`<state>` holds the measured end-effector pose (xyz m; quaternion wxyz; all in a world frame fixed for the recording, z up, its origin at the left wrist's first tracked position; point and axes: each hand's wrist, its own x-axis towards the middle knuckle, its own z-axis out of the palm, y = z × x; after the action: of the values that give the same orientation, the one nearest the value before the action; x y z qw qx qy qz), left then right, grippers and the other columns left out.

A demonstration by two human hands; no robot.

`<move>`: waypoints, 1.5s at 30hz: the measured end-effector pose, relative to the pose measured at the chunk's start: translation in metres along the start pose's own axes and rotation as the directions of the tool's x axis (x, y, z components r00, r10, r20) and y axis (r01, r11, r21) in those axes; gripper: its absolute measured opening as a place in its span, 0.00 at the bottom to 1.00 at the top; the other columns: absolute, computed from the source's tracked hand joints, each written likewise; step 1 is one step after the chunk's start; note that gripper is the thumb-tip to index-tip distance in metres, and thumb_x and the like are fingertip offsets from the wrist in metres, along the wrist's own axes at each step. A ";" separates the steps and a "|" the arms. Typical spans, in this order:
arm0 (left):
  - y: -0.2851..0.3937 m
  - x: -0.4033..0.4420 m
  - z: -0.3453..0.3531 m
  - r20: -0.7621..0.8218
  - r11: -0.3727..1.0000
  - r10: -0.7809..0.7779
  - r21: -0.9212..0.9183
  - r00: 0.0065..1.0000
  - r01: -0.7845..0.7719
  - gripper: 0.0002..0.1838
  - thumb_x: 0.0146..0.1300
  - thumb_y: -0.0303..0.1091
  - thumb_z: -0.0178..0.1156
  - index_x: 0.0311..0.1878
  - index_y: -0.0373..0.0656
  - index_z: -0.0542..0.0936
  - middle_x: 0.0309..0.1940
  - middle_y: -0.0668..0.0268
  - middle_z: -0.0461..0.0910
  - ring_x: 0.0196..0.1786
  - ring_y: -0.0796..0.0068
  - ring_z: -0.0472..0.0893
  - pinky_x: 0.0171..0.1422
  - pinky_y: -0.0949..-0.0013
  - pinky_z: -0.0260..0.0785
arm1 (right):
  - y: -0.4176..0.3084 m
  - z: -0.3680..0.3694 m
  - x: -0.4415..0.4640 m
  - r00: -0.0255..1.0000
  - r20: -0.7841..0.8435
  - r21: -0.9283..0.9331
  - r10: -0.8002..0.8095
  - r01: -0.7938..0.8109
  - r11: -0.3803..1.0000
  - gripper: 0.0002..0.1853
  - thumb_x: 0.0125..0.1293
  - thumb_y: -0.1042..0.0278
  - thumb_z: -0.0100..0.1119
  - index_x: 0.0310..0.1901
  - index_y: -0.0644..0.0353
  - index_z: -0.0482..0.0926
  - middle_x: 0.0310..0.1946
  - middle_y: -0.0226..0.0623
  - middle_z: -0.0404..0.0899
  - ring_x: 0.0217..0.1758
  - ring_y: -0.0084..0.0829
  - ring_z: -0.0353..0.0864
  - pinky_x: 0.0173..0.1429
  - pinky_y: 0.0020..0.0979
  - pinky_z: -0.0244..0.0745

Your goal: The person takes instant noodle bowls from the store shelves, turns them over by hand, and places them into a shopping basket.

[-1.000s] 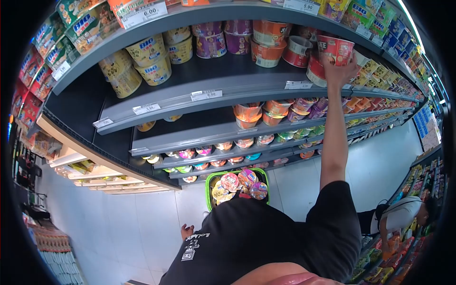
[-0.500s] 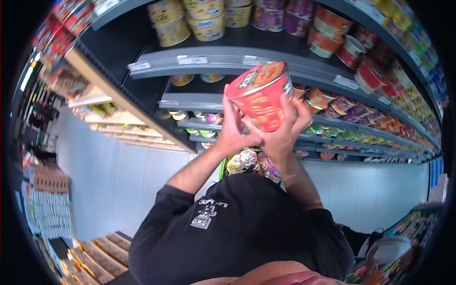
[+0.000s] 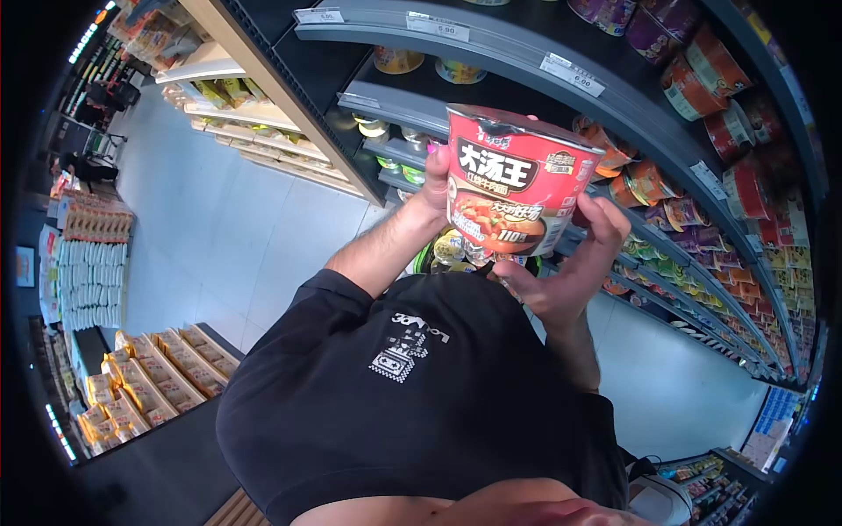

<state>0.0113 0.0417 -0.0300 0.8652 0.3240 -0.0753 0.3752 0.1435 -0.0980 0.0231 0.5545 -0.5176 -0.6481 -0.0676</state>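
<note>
A red instant noodle cup (image 3: 517,180) is held up in front of my chest, its printed front toward me and its rim tilted. My left hand (image 3: 431,188) grips its left side, with the thumb along the edge and the other fingers hidden behind. Around the lower right side curves my right hand (image 3: 570,272), fingers bent against the cup and thumb beneath it. Partly covered by the cup and my shirt, several more noodle cups (image 3: 449,248) lie below in a green-edged container.
Dark shelves with price-tagged edges (image 3: 491,39) hold rows of noodle cups (image 3: 710,79) ahead and to the right. A wooden shelf unit (image 3: 281,96) stands at left. Packets in boxes (image 3: 158,377) sit at lower left. Pale floor (image 3: 237,228) runs between.
The cup has turned so its front label faces me, and it sits slightly lower. My right hand has shifted down and right around it. The view has swung relative to the shelves.
</note>
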 end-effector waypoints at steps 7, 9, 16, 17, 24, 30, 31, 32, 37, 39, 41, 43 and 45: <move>0.006 -0.005 0.007 -0.105 0.989 0.027 0.150 0.994 -0.011 0.59 0.53 0.56 0.76 0.77 0.40 0.51 0.69 0.52 0.68 0.69 0.60 0.74 0.72 0.54 0.70 | 0.000 0.003 0.010 0.994 0.082 -0.050 0.070 -0.066 0.997 0.65 0.39 0.27 0.79 0.69 0.66 0.59 0.62 0.47 0.62 0.66 0.41 0.65 0.68 0.43 0.64; 0.008 -0.006 0.019 -0.141 0.719 0.248 0.689 0.958 -0.085 0.56 0.62 0.52 0.71 0.78 0.39 0.43 0.70 0.54 0.63 0.73 0.62 0.67 0.75 0.56 0.61 | 0.007 0.005 0.014 0.993 0.095 -0.089 0.075 -0.067 0.994 0.67 0.37 0.28 0.80 0.71 0.66 0.57 0.65 0.46 0.60 0.69 0.39 0.65 0.69 0.42 0.65; 0.027 -0.040 0.040 0.058 0.541 0.301 0.811 0.952 -0.220 0.41 0.65 0.49 0.65 0.73 0.34 0.61 0.66 0.54 0.66 0.66 0.65 0.70 0.71 0.62 0.60 | 0.060 0.005 -0.003 0.838 0.226 0.656 0.497 -0.508 0.558 0.55 0.52 0.39 0.77 0.71 0.66 0.59 0.66 0.45 0.68 0.67 0.40 0.74 0.67 0.44 0.74; 0.026 -0.043 0.033 0.125 0.543 0.313 0.790 0.942 -0.285 0.39 0.65 0.49 0.65 0.71 0.34 0.64 0.65 0.54 0.67 0.64 0.66 0.71 0.70 0.63 0.62 | 0.075 0.001 -0.014 0.782 0.360 0.798 0.510 -0.541 0.267 0.44 0.62 0.44 0.69 0.69 0.66 0.62 0.64 0.44 0.71 0.65 0.38 0.76 0.65 0.43 0.76; 0.001 -0.039 0.014 -0.106 0.874 0.031 0.485 0.994 0.025 0.70 0.45 0.61 0.79 0.80 0.40 0.46 0.74 0.51 0.61 0.73 0.62 0.65 0.77 0.58 0.57 | 0.105 0.019 -0.074 0.834 0.429 0.896 0.348 -0.345 -0.279 0.25 0.79 0.53 0.46 0.66 0.65 0.68 0.61 0.43 0.76 0.65 0.35 0.77 0.65 0.41 0.76; -0.015 -0.037 0.010 -0.252 0.858 0.099 0.511 0.963 0.046 0.58 0.48 0.51 0.81 0.72 0.35 0.54 0.58 0.60 0.73 0.52 0.77 0.79 0.48 0.72 0.77 | 0.073 0.028 -0.034 0.652 0.241 0.763 0.719 -0.585 0.274 0.27 0.79 0.52 0.44 0.69 0.64 0.64 0.63 0.44 0.74 0.66 0.36 0.74 0.72 0.40 0.66; -0.016 -0.034 0.014 -0.294 0.764 0.199 0.644 0.935 0.040 0.59 0.50 0.49 0.80 0.73 0.35 0.49 0.59 0.57 0.71 0.58 0.73 0.75 0.57 0.67 0.73 | 0.069 0.031 -0.033 0.654 0.253 0.761 0.713 -0.589 0.271 0.27 0.79 0.52 0.44 0.69 0.64 0.64 0.63 0.44 0.74 0.66 0.36 0.74 0.72 0.40 0.66; -0.018 -0.033 0.017 -0.322 0.650 0.302 0.758 0.897 0.053 0.61 0.51 0.46 0.80 0.74 0.35 0.45 0.61 0.54 0.69 0.65 0.70 0.71 0.67 0.62 0.69 | 0.064 0.037 -0.033 0.676 0.214 0.745 0.705 -0.580 0.330 0.29 0.78 0.50 0.45 0.69 0.64 0.64 0.63 0.44 0.74 0.67 0.36 0.73 0.73 0.40 0.65; -0.013 -0.039 0.018 -0.193 0.433 0.354 0.901 0.915 0.023 0.60 0.49 0.44 0.82 0.76 0.36 0.51 0.68 0.55 0.62 0.72 0.66 0.62 0.74 0.61 0.57 | 0.104 0.037 -0.082 0.644 0.406 0.771 0.649 -0.622 0.135 0.49 0.65 0.25 0.53 0.72 0.63 0.63 0.66 0.43 0.73 0.70 0.40 0.73 0.74 0.46 0.68; -0.007 -0.039 0.022 -0.148 0.460 0.360 0.887 0.921 -0.037 0.61 0.46 0.45 0.83 0.76 0.36 0.52 0.67 0.56 0.63 0.69 0.66 0.64 0.72 0.62 0.58 | 0.115 0.030 -0.085 0.623 0.522 0.814 0.583 -0.568 -0.122 0.51 0.61 0.25 0.58 0.73 0.60 0.62 0.68 0.41 0.72 0.69 0.39 0.74 0.73 0.45 0.71; -0.005 -0.038 0.019 -0.106 0.426 0.347 0.903 0.932 -0.056 0.64 0.43 0.45 0.84 0.77 0.36 0.51 0.69 0.58 0.63 0.70 0.66 0.65 0.73 0.62 0.59 | 0.112 0.025 -0.088 0.767 0.509 0.836 0.390 -0.549 -0.011 0.49 0.61 0.26 0.58 0.73 0.58 0.62 0.70 0.39 0.71 0.70 0.38 0.73 0.73 0.45 0.70; 0.003 -0.035 0.029 -0.232 0.816 0.020 0.566 0.972 0.118 0.68 0.37 0.44 0.87 0.76 0.37 0.51 0.69 0.56 0.65 0.72 0.66 0.65 0.76 0.61 0.58 | 0.126 0.028 -0.099 0.787 0.484 0.854 0.383 -0.521 -0.009 0.47 0.64 0.29 0.58 0.73 0.57 0.63 0.68 0.40 0.73 0.68 0.39 0.75 0.73 0.45 0.69; 0.020 -0.036 0.027 -0.141 0.679 -0.041 0.723 0.989 0.131 0.71 0.33 0.42 0.89 0.77 0.37 0.50 0.69 0.57 0.66 0.72 0.67 0.67 0.77 0.61 0.59 | 0.141 0.023 -0.106 0.868 0.391 0.775 0.307 -0.490 0.399 0.46 0.65 0.31 0.57 0.74 0.57 0.61 0.68 0.40 0.72 0.68 0.40 0.75 0.74 0.45 0.69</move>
<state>-0.0250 0.0136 -0.0119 0.6840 0.6230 0.1449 0.3507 0.2176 -0.0821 -0.1377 0.6720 -0.3184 -0.4996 0.4443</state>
